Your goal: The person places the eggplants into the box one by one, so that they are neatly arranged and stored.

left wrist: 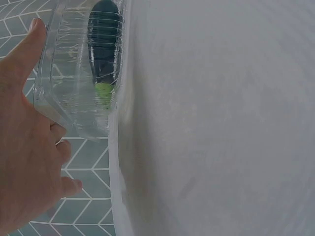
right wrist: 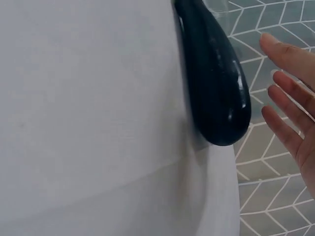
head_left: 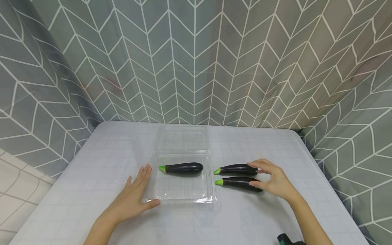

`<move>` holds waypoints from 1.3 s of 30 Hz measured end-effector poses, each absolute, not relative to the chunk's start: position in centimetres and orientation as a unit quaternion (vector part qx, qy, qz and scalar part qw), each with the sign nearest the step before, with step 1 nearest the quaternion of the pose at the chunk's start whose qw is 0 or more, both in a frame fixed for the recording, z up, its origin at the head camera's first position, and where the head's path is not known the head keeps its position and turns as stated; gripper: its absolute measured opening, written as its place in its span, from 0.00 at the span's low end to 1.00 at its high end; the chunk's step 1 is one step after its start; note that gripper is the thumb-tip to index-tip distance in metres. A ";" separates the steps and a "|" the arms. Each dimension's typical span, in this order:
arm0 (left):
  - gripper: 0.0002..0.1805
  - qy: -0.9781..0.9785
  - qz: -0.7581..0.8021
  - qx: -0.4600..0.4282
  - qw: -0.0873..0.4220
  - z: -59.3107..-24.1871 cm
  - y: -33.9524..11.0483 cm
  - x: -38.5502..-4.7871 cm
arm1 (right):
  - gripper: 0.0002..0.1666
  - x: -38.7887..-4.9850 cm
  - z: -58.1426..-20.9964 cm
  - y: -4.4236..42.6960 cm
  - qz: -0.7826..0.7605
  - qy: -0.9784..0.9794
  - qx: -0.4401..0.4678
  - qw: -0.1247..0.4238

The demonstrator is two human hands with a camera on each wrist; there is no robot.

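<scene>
A clear plastic clamshell container (head_left: 183,194) lies opened out on the table, its lid (head_left: 182,137) folded back. Inside its base lies a small dark eggplant (head_left: 185,168) with a green stem end pointing left. My left hand (head_left: 131,197) lies with fingers extended along the container's left edge, thumb by the near corner. Right of the container, two more eggplants lie side by side, an upper eggplant (head_left: 235,169) and a lower eggplant (head_left: 240,183). My right hand (head_left: 274,178) is over their right ends, fingers spread; in the right wrist view the fingers (right wrist: 290,101) appear apart from the eggplant (right wrist: 214,78).
A white cloth covers the table (head_left: 196,224). Grey patterned curtains (head_left: 193,68) stand behind it and at both sides. A black object (head_left: 288,240) shows at the bottom edge beside the right forearm.
</scene>
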State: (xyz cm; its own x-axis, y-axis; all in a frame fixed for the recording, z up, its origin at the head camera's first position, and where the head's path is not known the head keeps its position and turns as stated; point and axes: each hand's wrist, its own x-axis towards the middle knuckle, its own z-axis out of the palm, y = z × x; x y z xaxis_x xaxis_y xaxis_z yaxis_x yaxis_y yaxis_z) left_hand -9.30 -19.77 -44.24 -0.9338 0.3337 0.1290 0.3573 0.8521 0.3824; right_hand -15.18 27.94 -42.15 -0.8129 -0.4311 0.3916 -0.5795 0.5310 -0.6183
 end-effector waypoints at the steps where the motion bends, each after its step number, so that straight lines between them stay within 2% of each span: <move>1: 0.60 -0.962 -0.205 -0.180 0.030 -44.3 -19.8 -9.3 | 0.37 -15.2 -42.4 28.0 0.382 -0.872 0.290 0.093; 10: 0.60 -0.961 -0.209 -0.179 0.026 -44.3 -19.7 -9.3 | 0.31 -15.0 -44.2 28.1 0.348 -0.886 0.290 0.097; 22: 0.60 -0.961 -0.209 -0.177 0.019 -44.0 -19.7 -9.2 | 0.32 -14.4 -45.9 28.1 0.288 -0.903 0.293 0.124; 39: 0.60 -0.961 -0.208 -0.181 0.026 -43.9 -19.7 -9.3 | 0.31 -14.2 -44.8 28.3 0.299 -0.904 0.278 0.128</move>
